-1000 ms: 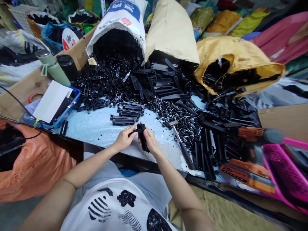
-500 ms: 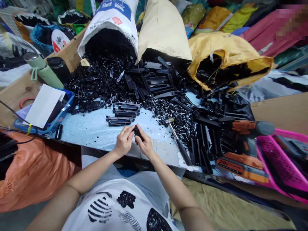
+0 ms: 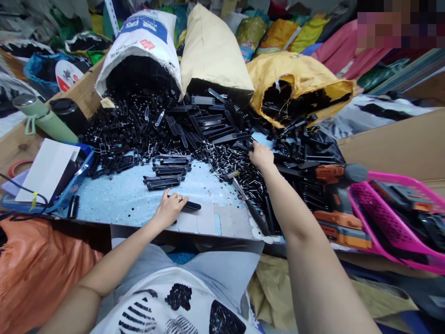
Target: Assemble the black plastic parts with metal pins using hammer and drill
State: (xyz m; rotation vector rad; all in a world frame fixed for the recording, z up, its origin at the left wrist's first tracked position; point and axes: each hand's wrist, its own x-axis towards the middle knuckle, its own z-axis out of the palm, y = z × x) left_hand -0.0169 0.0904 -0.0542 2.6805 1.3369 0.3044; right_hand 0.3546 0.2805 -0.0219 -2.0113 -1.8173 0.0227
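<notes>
My left hand (image 3: 169,208) is low over the front of the table, its fingers closed around a flat black plastic bar (image 3: 192,206) that sticks out to the right. Just behind it lie several rows of slim black assembled pieces (image 3: 163,182). My right hand (image 3: 262,156) is stretched out to the far side of a heap of black-headed screws (image 3: 222,160). Its fingertips are pinched among dark parts, and what they grip cannot be made out. A hammer (image 3: 251,206) with a black handle rests between the screws and the table's front edge.
Black plastic parts (image 3: 121,125) spread from a white sack (image 3: 139,39), a cream sack (image 3: 213,51) and a yellow sack (image 3: 299,69). To the right are an orange cordless drill (image 3: 342,227) and a pink basket (image 3: 392,232). A blue basket (image 3: 81,169) stands left, near a green bottle (image 3: 52,123).
My hands were together at the table's front, around a small dark piece. Now they are apart: the left has shifted left with the black bar, and the right has reached forward and right.
</notes>
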